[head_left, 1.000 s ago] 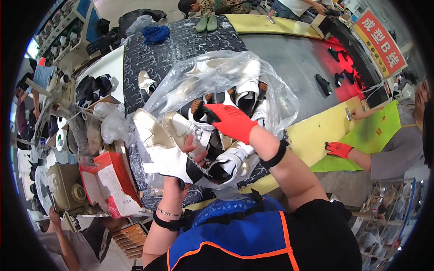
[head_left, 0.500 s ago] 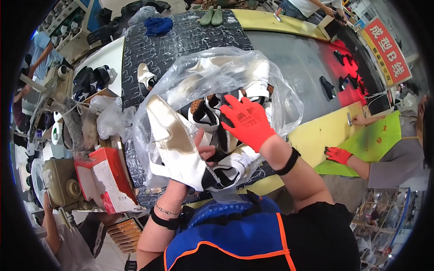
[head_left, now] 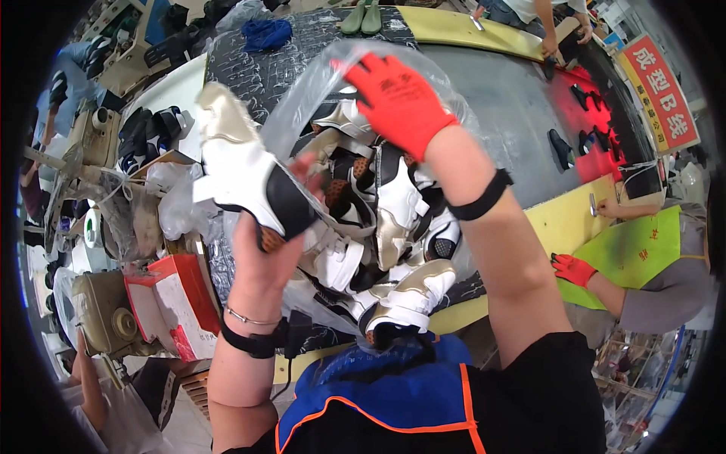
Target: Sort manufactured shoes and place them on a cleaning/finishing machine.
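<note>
Shifted since earlier frame: white-and-gold shoe (head_left: 246, 174), farther left over clear plastic bag's (head_left: 291, 98) left side; red-gloved right hand (head_left: 393, 98), out to bag's far rim, fingers spread, hold on film cannot be told. Handling advised: firm heel grip, film kept clear of shoe. Left hand (head_left: 265, 250): gripping shoe heel, fingertips blurred, bag-side of shoe.

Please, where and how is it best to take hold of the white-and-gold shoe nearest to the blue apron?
Probably at the rim of its dark opening, pinched from the side of the apron: this shoe lies with the opening toward the apron, and that end looks uncovered. The right hand seems better, as the left hand holds another shoe.
</note>
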`<action>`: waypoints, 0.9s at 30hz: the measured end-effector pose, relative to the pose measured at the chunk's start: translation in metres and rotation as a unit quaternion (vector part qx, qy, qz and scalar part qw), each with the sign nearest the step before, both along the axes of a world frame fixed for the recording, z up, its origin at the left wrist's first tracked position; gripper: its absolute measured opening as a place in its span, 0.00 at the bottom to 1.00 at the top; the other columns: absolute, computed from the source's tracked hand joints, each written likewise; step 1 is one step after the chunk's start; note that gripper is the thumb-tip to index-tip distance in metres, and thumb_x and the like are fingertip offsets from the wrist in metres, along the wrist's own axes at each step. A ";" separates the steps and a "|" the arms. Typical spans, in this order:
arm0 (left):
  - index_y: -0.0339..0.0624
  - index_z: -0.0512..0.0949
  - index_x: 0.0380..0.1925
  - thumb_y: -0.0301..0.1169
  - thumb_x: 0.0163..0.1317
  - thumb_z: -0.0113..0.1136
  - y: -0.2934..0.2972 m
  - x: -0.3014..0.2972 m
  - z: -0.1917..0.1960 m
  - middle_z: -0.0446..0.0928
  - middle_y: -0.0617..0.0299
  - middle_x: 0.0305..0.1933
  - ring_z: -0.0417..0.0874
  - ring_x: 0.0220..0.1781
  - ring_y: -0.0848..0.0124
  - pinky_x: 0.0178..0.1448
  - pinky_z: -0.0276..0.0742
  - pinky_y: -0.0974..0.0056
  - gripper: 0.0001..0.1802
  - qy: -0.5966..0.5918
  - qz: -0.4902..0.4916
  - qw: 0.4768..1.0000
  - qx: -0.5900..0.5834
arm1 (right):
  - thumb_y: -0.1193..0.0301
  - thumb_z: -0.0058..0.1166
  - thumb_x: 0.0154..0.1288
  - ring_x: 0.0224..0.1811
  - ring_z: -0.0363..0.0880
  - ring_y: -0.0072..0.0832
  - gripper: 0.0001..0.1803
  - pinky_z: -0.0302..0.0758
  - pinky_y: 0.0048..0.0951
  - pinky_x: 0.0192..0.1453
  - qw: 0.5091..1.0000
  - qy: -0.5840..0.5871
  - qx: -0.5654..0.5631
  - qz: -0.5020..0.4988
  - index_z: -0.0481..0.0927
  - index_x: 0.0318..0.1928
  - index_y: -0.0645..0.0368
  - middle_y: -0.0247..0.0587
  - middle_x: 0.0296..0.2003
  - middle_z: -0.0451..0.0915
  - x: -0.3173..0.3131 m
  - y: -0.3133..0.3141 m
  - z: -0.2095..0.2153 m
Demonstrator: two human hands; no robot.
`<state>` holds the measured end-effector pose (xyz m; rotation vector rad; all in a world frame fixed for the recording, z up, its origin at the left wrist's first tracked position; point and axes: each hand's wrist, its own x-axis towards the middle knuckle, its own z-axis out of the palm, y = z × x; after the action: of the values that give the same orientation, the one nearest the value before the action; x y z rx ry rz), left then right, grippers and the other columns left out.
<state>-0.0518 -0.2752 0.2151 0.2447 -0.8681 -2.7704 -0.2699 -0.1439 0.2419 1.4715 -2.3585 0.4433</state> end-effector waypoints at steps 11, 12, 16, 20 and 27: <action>0.45 0.62 0.67 0.59 0.59 0.53 -0.042 -0.015 0.015 0.55 0.47 0.74 0.53 0.77 0.54 0.76 0.43 0.53 0.42 0.037 0.153 0.956 -0.249 | 0.71 0.54 0.58 0.60 0.68 0.41 0.26 0.67 0.38 0.63 0.988 -0.151 0.042 0.017 0.71 0.59 0.46 0.41 0.57 0.70 -0.026 0.000 0.013; 0.45 0.62 0.67 0.59 0.59 0.53 -0.040 -0.013 0.018 0.55 0.47 0.74 0.53 0.77 0.54 0.76 0.43 0.53 0.42 0.035 0.158 0.954 -0.251 | 0.71 0.54 0.58 0.60 0.68 0.41 0.26 0.67 0.38 0.63 0.987 -0.152 0.041 0.022 0.71 0.59 0.46 0.41 0.57 0.70 -0.023 -0.002 0.008; 0.43 0.60 0.68 0.62 0.59 0.51 -0.031 -0.010 0.020 0.55 0.44 0.74 0.54 0.77 0.53 0.77 0.46 0.55 0.45 -0.003 0.151 0.961 -0.234 | 0.71 0.59 0.52 0.61 0.69 0.43 0.30 0.68 0.39 0.64 0.968 0.020 0.235 -0.092 0.73 0.59 0.47 0.43 0.58 0.73 -0.020 0.017 -0.019; 0.43 0.62 0.67 0.59 0.61 0.48 -0.044 -0.001 0.019 0.58 0.43 0.72 0.55 0.76 0.54 0.78 0.42 0.52 0.41 0.042 0.201 0.923 -0.326 | 0.69 0.57 0.56 0.56 0.74 0.44 0.25 0.71 0.41 0.60 0.981 -0.084 0.155 -0.083 0.75 0.57 0.50 0.46 0.53 0.78 -0.031 0.011 -0.013; 0.43 0.63 0.66 0.57 0.61 0.45 -0.053 0.007 0.023 0.61 0.42 0.70 0.55 0.76 0.53 0.80 0.37 0.50 0.39 0.074 0.228 0.901 -0.362 | 0.68 0.55 0.58 0.59 0.73 0.38 0.24 0.71 0.36 0.61 0.997 0.043 0.042 0.054 0.75 0.57 0.43 0.35 0.55 0.76 0.020 -0.019 -0.029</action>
<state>-0.0447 -0.3282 0.2376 0.0814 -1.4909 -1.8571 -0.2503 -0.1631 0.2131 1.6284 -2.2629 0.3046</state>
